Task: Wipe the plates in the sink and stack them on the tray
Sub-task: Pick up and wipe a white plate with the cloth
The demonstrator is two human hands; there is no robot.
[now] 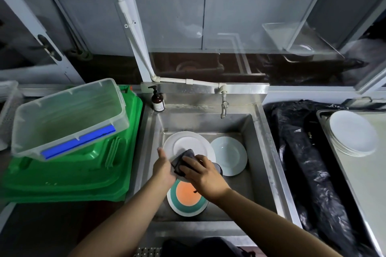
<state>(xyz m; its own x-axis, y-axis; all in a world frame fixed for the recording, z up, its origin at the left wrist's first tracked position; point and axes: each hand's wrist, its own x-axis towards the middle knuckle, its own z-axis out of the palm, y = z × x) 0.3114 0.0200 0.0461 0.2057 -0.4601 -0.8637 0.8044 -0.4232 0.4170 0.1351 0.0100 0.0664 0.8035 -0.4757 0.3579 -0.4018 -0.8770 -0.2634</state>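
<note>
Over the steel sink (259, 137), the left hand (164, 170) held a white plate (189, 146) by its near-left rim, thumb up over the edge, with the plate tilted up toward the person. The right hand (203, 175) pressed a dark grey cloth (183, 160) against the plate's face, fingers curled over the cloth. Just right of it a pale blue plate (229, 155) lay flat on the sink floor, and below the hands sat a plate with an orange centre and teal ring (187, 198), partly hidden by the right wrist. A stack of white plates (353, 133) stood on the tray (363, 175) at far right, well apart from the sink. A soap bottle (158, 100) stood at the sink's back-left corner, near the tap (224, 107). A clear bin (66, 118) rested on green crates (69, 177) at left.
</note>
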